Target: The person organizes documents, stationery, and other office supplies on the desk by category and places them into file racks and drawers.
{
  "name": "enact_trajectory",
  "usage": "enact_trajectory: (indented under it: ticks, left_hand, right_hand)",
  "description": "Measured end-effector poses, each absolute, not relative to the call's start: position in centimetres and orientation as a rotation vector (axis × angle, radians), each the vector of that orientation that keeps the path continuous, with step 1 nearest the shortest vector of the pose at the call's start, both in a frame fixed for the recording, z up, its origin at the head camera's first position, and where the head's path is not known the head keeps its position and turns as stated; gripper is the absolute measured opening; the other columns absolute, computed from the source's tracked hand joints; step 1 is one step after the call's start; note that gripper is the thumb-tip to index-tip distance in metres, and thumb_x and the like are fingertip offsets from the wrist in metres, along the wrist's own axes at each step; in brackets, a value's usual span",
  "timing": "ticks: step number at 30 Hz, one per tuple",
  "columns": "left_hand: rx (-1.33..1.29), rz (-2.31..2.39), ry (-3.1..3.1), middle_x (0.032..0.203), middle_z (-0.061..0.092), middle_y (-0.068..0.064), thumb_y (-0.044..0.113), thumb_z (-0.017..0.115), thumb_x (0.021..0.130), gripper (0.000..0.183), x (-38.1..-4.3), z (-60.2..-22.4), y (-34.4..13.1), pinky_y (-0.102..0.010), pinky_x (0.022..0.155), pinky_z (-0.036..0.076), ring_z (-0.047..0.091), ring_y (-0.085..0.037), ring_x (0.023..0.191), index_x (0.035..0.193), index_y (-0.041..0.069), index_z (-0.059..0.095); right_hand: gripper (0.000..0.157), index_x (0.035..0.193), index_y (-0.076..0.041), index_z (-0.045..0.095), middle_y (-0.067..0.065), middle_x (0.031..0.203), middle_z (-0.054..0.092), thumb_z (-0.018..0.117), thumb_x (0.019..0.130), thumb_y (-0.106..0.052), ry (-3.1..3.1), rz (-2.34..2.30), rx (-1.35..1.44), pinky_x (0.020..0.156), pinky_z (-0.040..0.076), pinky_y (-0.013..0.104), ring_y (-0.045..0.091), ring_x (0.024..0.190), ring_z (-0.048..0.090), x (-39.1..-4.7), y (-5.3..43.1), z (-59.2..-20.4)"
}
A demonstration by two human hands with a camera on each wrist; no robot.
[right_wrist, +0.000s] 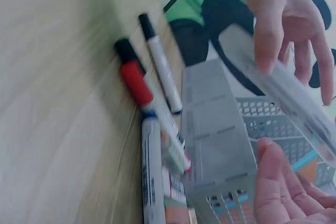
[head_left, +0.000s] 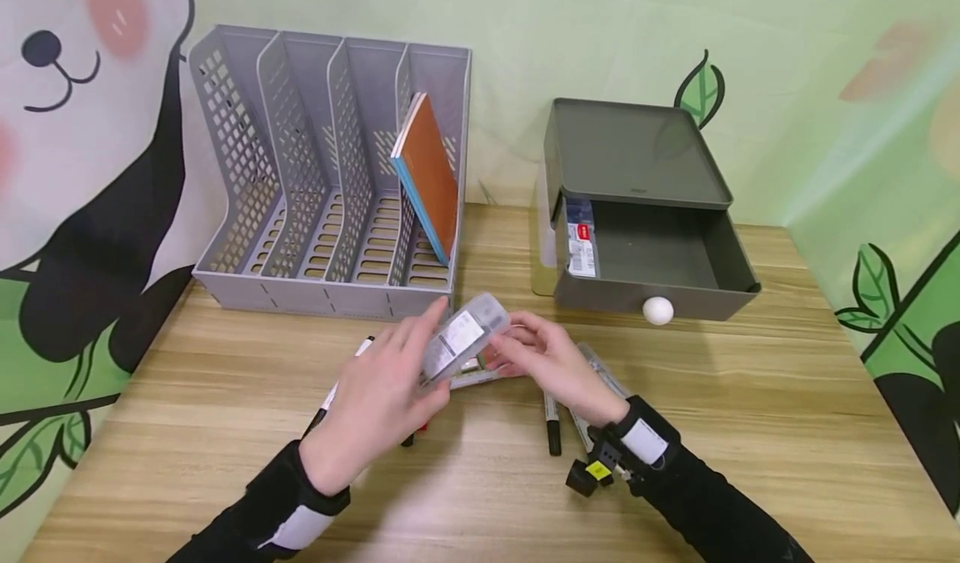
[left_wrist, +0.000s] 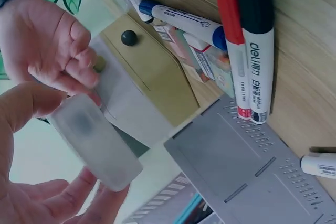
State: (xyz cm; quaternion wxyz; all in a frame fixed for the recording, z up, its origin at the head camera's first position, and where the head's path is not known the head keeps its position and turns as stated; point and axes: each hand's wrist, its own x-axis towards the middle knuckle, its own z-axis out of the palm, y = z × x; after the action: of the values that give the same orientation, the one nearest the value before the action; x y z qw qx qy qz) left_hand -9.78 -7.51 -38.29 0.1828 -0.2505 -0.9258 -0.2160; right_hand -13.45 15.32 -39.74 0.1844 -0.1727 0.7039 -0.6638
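Observation:
My left hand (head_left: 382, 388) grips a small translucent plastic case (head_left: 461, 338) with a white label, thumb along one edge and fingers along the other. The case is tilted above the table. At its far end is my right hand (head_left: 558, 367), fingers loosely bent; I cannot tell whether they touch the case. Under the hands, in the left wrist view, lie a red-capped marker (left_wrist: 231, 19), a black-capped marker (left_wrist: 258, 66), a blue-capped marker (left_wrist: 184, 22) and small cartons (left_wrist: 210, 61). Another black-capped marker (head_left: 553, 425) lies beside my right wrist.
A grey file rack (head_left: 322, 294) stands at the back left, with orange and blue notebooks (head_left: 435, 175) leaning in its right slot. To the right, a dark grey drawer box (head_left: 641, 150) has its drawer (head_left: 652, 263) pulled out, with a labelled packet (head_left: 581, 250) inside.

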Motion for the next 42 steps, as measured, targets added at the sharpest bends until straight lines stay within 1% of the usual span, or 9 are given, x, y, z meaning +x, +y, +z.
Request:
enact_trajectory:
  ticks: [3, 6, 10, 13, 18, 23, 30, 37, 42]
  left_hand:
    - [-0.725, -0.593, -2.582, 0.112, 0.062, -0.009, 0.027, 0.077, 0.071, 0.086, -9.7, -38.3, -7.0, -0.038, 0.055, 0.053, 0.06, -0.026, 0.09, 0.145, 0.01, 0.035]
    - [-0.752, -0.598, -2.573, 0.11, 0.063, -0.007, 0.03, 0.077, 0.072, 0.085, -9.9, -38.5, -6.7, -0.036, 0.058, 0.053, 0.06, -0.023, 0.09, 0.144, 0.011, 0.036]
    - [-0.804, -0.709, -2.585, 0.106, 0.062, -0.006, 0.03, 0.078, 0.074, 0.082, -10.4, -39.1, -6.8, -0.033, 0.064, 0.052, 0.059, -0.019, 0.087, 0.142, 0.008, 0.038]
    - [-0.833, -0.879, -2.618, 0.103, 0.061, -0.005, 0.028, 0.076, 0.077, 0.071, -10.9, -39.7, -7.1, -0.03, 0.067, 0.052, 0.06, -0.016, 0.084, 0.136, 0.005, 0.045]
    - [-0.862, -1.311, -2.692, 0.1, 0.064, -0.005, 0.019, 0.072, 0.083, 0.044, -11.7, -40.7, -7.9, -0.027, 0.069, 0.055, 0.062, -0.016, 0.082, 0.121, 0.004, 0.058]
    - [-0.923, -1.594, -2.725, 0.098, 0.066, -0.008, 0.012, 0.068, 0.086, 0.03, -12.0, -41.3, -8.4, -0.027, 0.07, 0.056, 0.063, -0.019, 0.083, 0.114, 0.003, 0.061]
    - [-0.924, -1.671, -2.746, 0.097, 0.066, -0.007, 0.011, 0.067, 0.087, 0.02, -11.9, -41.6, -8.0, -0.029, 0.072, 0.056, 0.064, -0.017, 0.084, 0.106, 0.006, 0.063]
    - [-0.781, -1.848, -2.669, 0.1, 0.065, -0.009, 0.014, 0.068, 0.086, 0.023, -11.5, -41.6, -7.1, -0.029, 0.071, 0.056, 0.065, -0.018, 0.085, 0.106, 0.004, 0.062]
    - [-0.707, -1.947, -2.618, 0.106, 0.065, -0.009, 0.017, 0.069, 0.085, 0.028, -11.4, -41.4, -6.5, -0.028, 0.073, 0.056, 0.066, -0.019, 0.087, 0.109, 0.004, 0.061]
  right_hand:
    - [0.04, 0.13, 0.003, 0.046, 0.024, 0.113, 0.059, 0.052, 0.098, -0.021, 1.893, -1.944, -0.472, 0.088, 0.048, 0.053, 0.033, 0.097, 0.062, -13.4, 15.1, -39.6]
    - [0.038, 0.127, 0.005, 0.048, 0.023, 0.113, 0.06, 0.052, 0.097, -0.02, 1.884, -2.0, -0.456, 0.089, 0.049, 0.05, 0.025, 0.096, 0.064, -13.3, 15.0, -39.4]
    - [0.034, 0.124, 0.006, 0.05, 0.024, 0.113, 0.06, 0.052, 0.098, -0.015, 1.917, -2.034, -0.45, 0.091, 0.047, 0.051, 0.021, 0.097, 0.064, -13.2, 15.1, -39.5]
    - [0.032, 0.124, 0.008, 0.049, 0.024, 0.112, 0.058, 0.05, 0.098, -0.011, 1.948, -2.04, -0.46, 0.089, 0.048, 0.051, 0.02, 0.095, 0.064, -13.1, 15.2, -39.7]
    - [0.03, 0.121, 0.011, 0.048, 0.024, 0.108, 0.058, 0.05, 0.097, -0.007, 2.003, -2.077, -0.487, 0.084, 0.054, 0.041, 0.018, 0.092, 0.064, -13.1, 15.4, -39.7]
    - [0.025, 0.117, 0.01, 0.051, 0.022, 0.104, 0.059, 0.051, 0.096, -0.005, 2.055, -2.104, -0.529, 0.079, 0.056, 0.034, 0.016, 0.089, 0.062, -13.0, 15.5, -39.9]
    - [0.024, 0.116, 0.006, 0.053, 0.023, 0.103, 0.062, 0.053, 0.095, -0.005, 2.15, -2.065, -0.609, 0.076, 0.056, 0.034, 0.018, 0.085, 0.062, -13.0, 15.4, -40.0]
    - [0.035, 0.126, 0.001, 0.047, 0.021, 0.108, 0.061, 0.057, 0.094, -0.008, 2.133, -1.985, -0.551, 0.081, 0.054, 0.045, 0.024, 0.092, 0.063, -13.0, 15.2, -40.1]
    - [0.035, 0.123, -0.002, 0.05, 0.016, 0.104, 0.063, 0.061, 0.091, -0.01, 2.225, -1.89, -0.549, 0.08, 0.055, 0.036, 0.025, 0.093, 0.061, -12.9, 14.9, -40.1]
